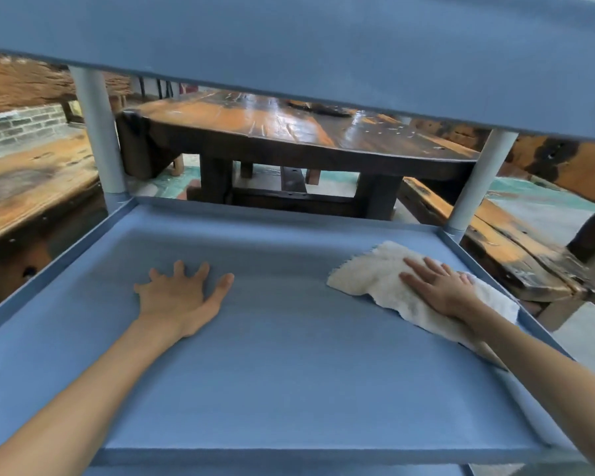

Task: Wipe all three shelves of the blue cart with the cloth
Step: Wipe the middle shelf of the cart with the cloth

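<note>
Two blue cart shelves [255,355] in view, two grey posts [98,132], two hands [176,297], one white cloth [385,283], one wooden table [289,132].

- The flat plastic cart shelf [272,355] under my arms is a plain medium blue, with faint lighter streaks across it.
- The plastic shelf above [323,46] is the same blue.
- The round corner posts [98,132] are pale grey.
- The fluffy terry cloth [385,280] under my right hand [440,286] is cream-white, unpatterned.
- The heavy wooden table [289,132] behind is dark brown with worn orange patches.
- The low brick wall [18,127] is grey with pale mortar lines.
</note>
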### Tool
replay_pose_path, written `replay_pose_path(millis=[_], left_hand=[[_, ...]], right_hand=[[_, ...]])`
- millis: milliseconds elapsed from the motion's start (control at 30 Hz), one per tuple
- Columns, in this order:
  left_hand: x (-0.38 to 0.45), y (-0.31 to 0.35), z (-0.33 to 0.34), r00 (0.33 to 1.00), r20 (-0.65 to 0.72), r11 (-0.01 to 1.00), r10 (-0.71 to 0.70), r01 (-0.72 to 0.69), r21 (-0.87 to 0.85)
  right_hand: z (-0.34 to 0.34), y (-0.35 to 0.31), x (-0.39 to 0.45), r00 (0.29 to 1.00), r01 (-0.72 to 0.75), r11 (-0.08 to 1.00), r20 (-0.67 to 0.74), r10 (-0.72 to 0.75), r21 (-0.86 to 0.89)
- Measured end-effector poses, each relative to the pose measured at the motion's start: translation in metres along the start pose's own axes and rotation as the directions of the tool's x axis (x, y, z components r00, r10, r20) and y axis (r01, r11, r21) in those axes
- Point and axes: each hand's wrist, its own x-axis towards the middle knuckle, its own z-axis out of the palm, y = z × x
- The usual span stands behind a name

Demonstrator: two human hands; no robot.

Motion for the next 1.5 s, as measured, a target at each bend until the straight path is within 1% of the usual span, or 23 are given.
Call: replay_pose_path(millis=[133, 167, 200, 300, 367, 400, 467, 533, 600, 667, 733, 833, 933, 1000, 1100, 1167, 1233, 1300, 1333, 1367, 1400, 1433, 1500], left_hand=[[-0.003, 0.000, -0.001, 0.998, -0.046, 0.998, 0.034, -0.032, 0.049], [-0.002, 0.002, -0.001, 0.998, -0.045, 0.998, 0.039, -0.036, 0.059], [-0.002, 0.003, 0.001, 0.999, -0.036, 0.998, 0.035, -0.033, 0.053], [0.002, 0.003, 0.003, 1.000, -0.027, 1.000, 0.008, -0.007, 0.024], [0.004, 0.003, 0.001, 1.000, -0.021, 1.000, -0.004, 0.004, 0.019], [0.006, 0.004, 0.001, 1.000, -0.020, 1.000, -0.009, 0.009, 0.021], [0.006, 0.005, 0.002, 1.000, -0.016, 1.000, -0.022, 0.023, 0.019], [0.006, 0.007, 0.002, 0.999, -0.014, 0.999, -0.050, 0.050, 0.008], [0.004, 0.011, 0.003, 0.996, -0.030, 0.997, -0.080, 0.080, -0.009], [0.003, 0.012, 0.004, 0.990, -0.077, 0.993, -0.114, 0.111, -0.052], [0.005, 0.008, 0.004, 0.977, -0.118, 0.976, -0.175, 0.157, -0.153], [0.005, -0.001, 0.000, 0.965, -0.092, 0.939, -0.246, 0.213, -0.270], [0.005, -0.002, -0.004, 0.965, -0.105, 0.942, -0.239, 0.204, -0.267], [0.006, 0.001, -0.005, 0.967, -0.112, 0.948, -0.228, 0.194, -0.251], [0.005, 0.005, -0.001, 0.977, -0.058, 0.952, -0.205, 0.185, -0.244], [0.003, 0.007, 0.000, 0.983, 0.002, 0.956, -0.183, 0.179, -0.233], [0.005, 0.009, 0.000, 0.983, 0.035, 0.959, -0.182, 0.186, -0.212], [0.005, 0.019, -0.006, 0.974, 0.065, 0.953, -0.215, 0.224, -0.202], [0.003, 0.027, -0.010, 0.977, 0.042, 0.958, -0.210, 0.214, -0.188], [-0.002, 0.039, -0.013, 0.987, -0.021, 0.972, -0.158, 0.152, -0.177], [-0.009, 0.053, -0.014, 0.994, -0.100, 0.982, -0.054, 0.035, -0.184], [-0.017, 0.071, -0.015, 0.982, -0.170, 0.972, 0.083, -0.117, -0.203], [-0.039, 0.112, -0.014, 0.918, -0.232, 0.901, 0.321, -0.372, -0.223]], right_hand=[[-0.002, -0.012, 0.047, 0.983, -0.175, 0.982, -0.038, 0.178, 0.076], [-0.002, -0.018, 0.052, 0.975, -0.207, 0.973, -0.061, 0.214, 0.099], [-0.001, -0.023, 0.056, 0.972, -0.205, 0.974, -0.099, 0.214, 0.095], [0.002, -0.061, 0.065, 0.977, -0.054, 0.999, -0.206, 0.054, 0.006], [0.004, -0.099, 0.067, 0.976, -0.058, 0.998, -0.207, 0.063, 0.034], [0.008, -0.119, 0.071, 0.974, -0.033, 0.999, -0.223, 0.036, 0.020], [0.012, -0.162, 0.077, 0.981, 0.075, 0.997, -0.181, -0.072, 0.010], [0.018, -0.205, 0.072, 0.979, 0.187, 0.980, -0.099, -0.181, 0.064], [0.030, -0.241, 0.058, 0.944, 0.326, 0.941, -0.073, -0.321, 0.086], [0.036, -0.269, 0.032, 0.893, 0.450, 0.887, -0.034, -0.449, 0.102], [0.036, -0.284, 0.005, 0.846, 0.529, 0.842, 0.014, -0.533, 0.106], [0.033, -0.279, -0.043, 0.768, 0.624, 0.775, 0.104, -0.632, 0.102], [0.033, -0.254, -0.097, 0.672, 0.715, 0.688, 0.148, -0.726, 0.127], [0.031, -0.233, -0.130, 0.651, 0.730, 0.670, 0.163, -0.742, 0.134], [0.030, -0.195, -0.164, 0.701, 0.688, 0.716, 0.149, -0.698, 0.119], [0.029, -0.164, -0.176, 0.768, 0.609, 0.779, 0.138, -0.626, 0.149], [0.025, -0.130, -0.178, 0.843, 0.503, 0.851, 0.133, -0.521, 0.151], [0.018, -0.088, -0.174, 0.920, 0.354, 0.927, 0.133, -0.369, 0.125], [0.014, -0.064, -0.172, 0.953, 0.264, 0.958, 0.123, -0.277, 0.110], [0.010, -0.039, -0.169, 0.977, 0.176, 0.980, 0.105, -0.185, 0.090], [0.007, -0.015, -0.168, 0.991, 0.093, 0.993, 0.085, -0.099, 0.068], [0.005, 0.007, -0.167, 0.997, 0.023, 0.998, 0.070, -0.027, 0.050], [0.003, 0.037, -0.167, 0.997, -0.063, 0.997, 0.055, 0.060, 0.049]])
